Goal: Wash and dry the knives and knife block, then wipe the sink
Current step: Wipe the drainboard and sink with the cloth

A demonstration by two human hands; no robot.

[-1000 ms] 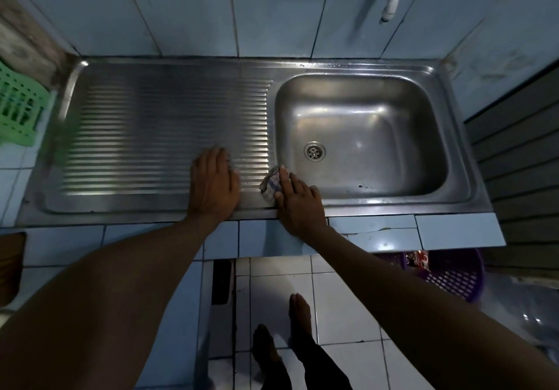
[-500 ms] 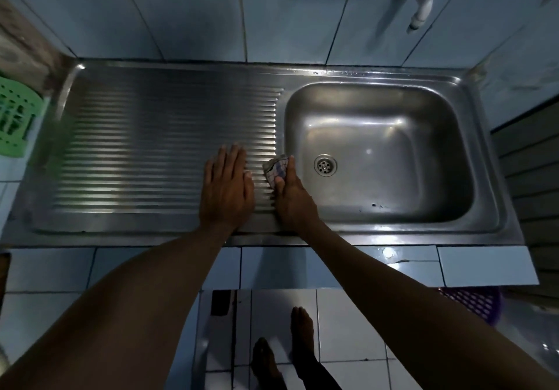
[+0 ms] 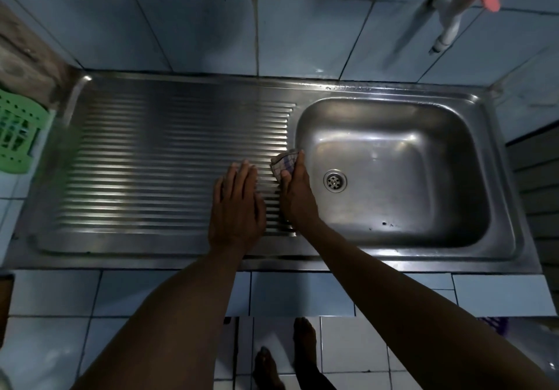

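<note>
A: Start at the left edge. What sits there?

B: A green basket (image 3: 15,138) just off the left edge of the sink (image 3: 363,89), on the tiles. The ribbed drainboard (image 3: 169,165) runs from there to the basin. No knives or knife block show anywhere, so I judge this to be the wiping step.

A: And the hands?

B: The left hand (image 3: 237,205) lies flat on the ribs near the drainboard's right end, fingers straight and together, holding nothing. Just beside it, the right hand (image 3: 298,193) has its fingers curled onto a small checked cloth (image 3: 284,162), pressing it onto the strip between the ribs and the basin's left rim.

A: What could go wrong from here?

B: The cloth is bunched small, so it may skate over the grooves and leave water lying in them. If it slides over the rim it could drop into the basin (image 3: 393,177) towards the drain (image 3: 335,180), and there are dark specks near the basin's front wall that a hasty pass would miss.

A: Anything about the left hand?

B: It appears to bear weight on metal that could be wet; a slip there would pitch the person forward. The tap (image 3: 450,23) hangs above the sink's back right corner; a drip from it would spoil a dried basin.
</note>
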